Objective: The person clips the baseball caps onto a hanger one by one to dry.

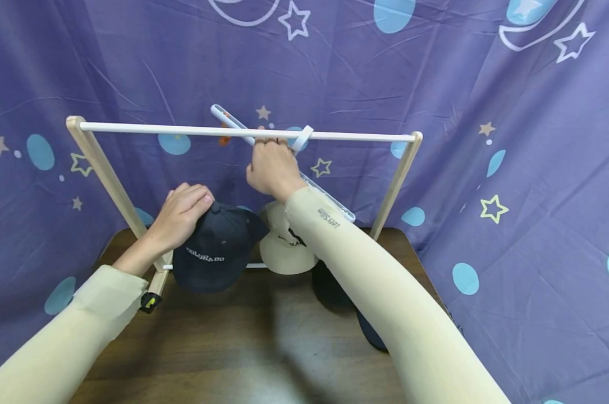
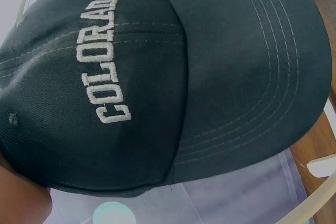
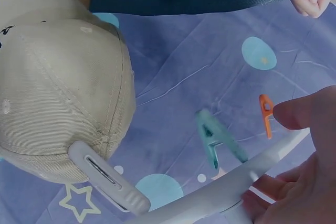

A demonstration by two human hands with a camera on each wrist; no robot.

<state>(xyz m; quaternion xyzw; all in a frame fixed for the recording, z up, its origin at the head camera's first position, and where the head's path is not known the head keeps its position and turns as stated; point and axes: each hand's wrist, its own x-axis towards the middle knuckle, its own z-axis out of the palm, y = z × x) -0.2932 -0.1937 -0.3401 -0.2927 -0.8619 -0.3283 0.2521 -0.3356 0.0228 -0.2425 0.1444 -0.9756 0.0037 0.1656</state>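
Note:
My left hand (image 1: 180, 216) grips a dark cap (image 1: 213, 247) lettered COLORADO by its crown and holds it up at the left of the rack. In the left wrist view this cap (image 2: 142, 82) nearly fills the picture, with only part of the hand (image 2: 23, 198) showing. My right hand (image 1: 276, 165) holds a white hanger (image 1: 329, 197) tilted below the rack's top rail; its hook (image 1: 302, 139) is at the rail. A beige cap (image 3: 63, 93) hangs from a pale grey clip (image 3: 107, 177) on the hanger. Teal (image 3: 218, 135) and orange clips (image 3: 266, 115) sit farther along, near my right thumb.
The rack has a white top rail (image 1: 147, 129) and wooden side posts (image 1: 396, 188). It stands on a brown wooden table (image 1: 223, 348). Partly behind my right forearm are a black cap (image 1: 329, 286) and another dark cap (image 1: 371, 331). A purple patterned curtain (image 1: 536, 140) surrounds the table.

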